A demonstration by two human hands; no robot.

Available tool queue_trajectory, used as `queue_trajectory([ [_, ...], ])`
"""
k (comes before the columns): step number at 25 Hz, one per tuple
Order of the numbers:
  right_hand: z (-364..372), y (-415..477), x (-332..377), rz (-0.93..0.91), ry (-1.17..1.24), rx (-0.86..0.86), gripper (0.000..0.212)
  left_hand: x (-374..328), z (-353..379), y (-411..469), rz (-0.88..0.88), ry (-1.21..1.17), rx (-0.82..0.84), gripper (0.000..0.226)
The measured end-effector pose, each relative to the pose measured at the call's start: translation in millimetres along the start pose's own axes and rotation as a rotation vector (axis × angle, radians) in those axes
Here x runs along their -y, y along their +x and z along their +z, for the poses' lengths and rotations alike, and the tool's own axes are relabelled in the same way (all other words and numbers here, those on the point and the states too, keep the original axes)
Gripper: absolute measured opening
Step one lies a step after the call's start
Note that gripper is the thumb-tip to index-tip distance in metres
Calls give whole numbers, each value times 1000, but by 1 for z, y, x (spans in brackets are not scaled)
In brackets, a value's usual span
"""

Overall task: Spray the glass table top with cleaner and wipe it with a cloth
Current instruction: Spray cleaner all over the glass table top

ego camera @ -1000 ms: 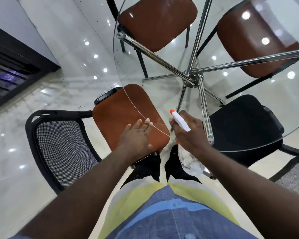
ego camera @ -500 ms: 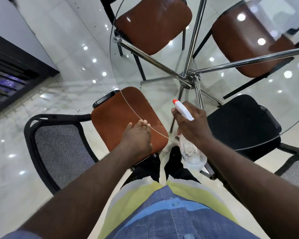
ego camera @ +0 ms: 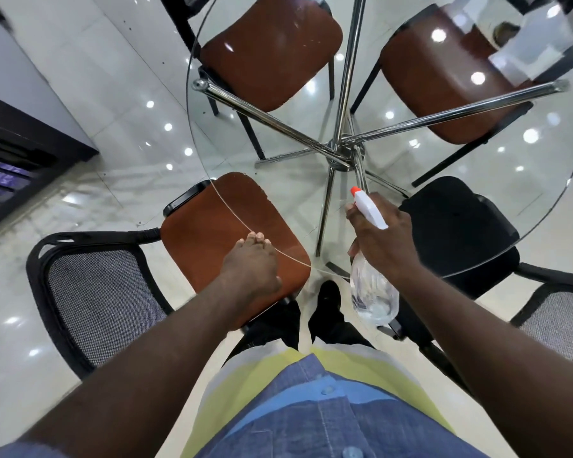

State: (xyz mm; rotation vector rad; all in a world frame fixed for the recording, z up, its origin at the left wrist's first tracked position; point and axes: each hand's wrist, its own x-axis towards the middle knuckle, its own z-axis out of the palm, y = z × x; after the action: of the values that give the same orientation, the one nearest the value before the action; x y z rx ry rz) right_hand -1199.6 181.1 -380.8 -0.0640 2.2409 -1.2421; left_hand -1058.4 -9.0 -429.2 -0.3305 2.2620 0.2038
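Observation:
A round glass table top (ego camera: 394, 206) on crossed chrome legs fills the upper right of the head view. My right hand (ego camera: 382, 239) grips a clear spray bottle (ego camera: 372, 295) with a white trigger head and orange nozzle, held above the near part of the glass, nozzle pointing away from me. My left hand (ego camera: 253, 262) rests with its fingertips at the near left rim of the glass, fingers together and bent down; it holds nothing. No cloth is in view.
Brown-seated chairs (ego camera: 225, 233) are tucked under the table at near left, far left and far right. A black seat (ego camera: 457, 229) sits under the glass at right. Mesh chair backs (ego camera: 96, 299) flank me. A dark cabinet (ego camera: 10, 160) stands at left.
My left hand's fingers drew together and bent down at the glass rim. My right hand with the bottle lifted slightly and moved forward over the table.

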Motion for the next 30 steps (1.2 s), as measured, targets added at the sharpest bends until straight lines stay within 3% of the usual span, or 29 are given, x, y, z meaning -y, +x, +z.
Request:
queue_trajectory([
  [4, -15, -3, -3, 14, 27, -51, 15, -1, 2, 2, -21, 0, 7, 97],
  [8, -34, -13, -7, 86, 26, -95, 22, -5, 8, -3, -18, 28, -16, 100],
  [10, -42, -15, -12, 53, 66, -127, 11, -7, 14, -11, -19, 23, -58, 100],
  [12, -49, -19, -19, 36, 28, -137, 13, -10, 24, -19, -12, -14, -147, 97],
  [16, -64, -30, -34, 54, -30, -94, 18, -24, 39, -25, 66, -100, -259, 91],
  [21, -73, -42, -61, 70, -89, -10, 23, -36, 46, -25, 88, -143, -172, 89],
  [25, -73, -57, -76, -9, -172, 117, 14, -37, 40, -22, 66, -143, -136, 87],
  [30, -62, -61, -88, -100, -281, 211, 22, -37, 40, -19, 43, -65, -117, 92],
])
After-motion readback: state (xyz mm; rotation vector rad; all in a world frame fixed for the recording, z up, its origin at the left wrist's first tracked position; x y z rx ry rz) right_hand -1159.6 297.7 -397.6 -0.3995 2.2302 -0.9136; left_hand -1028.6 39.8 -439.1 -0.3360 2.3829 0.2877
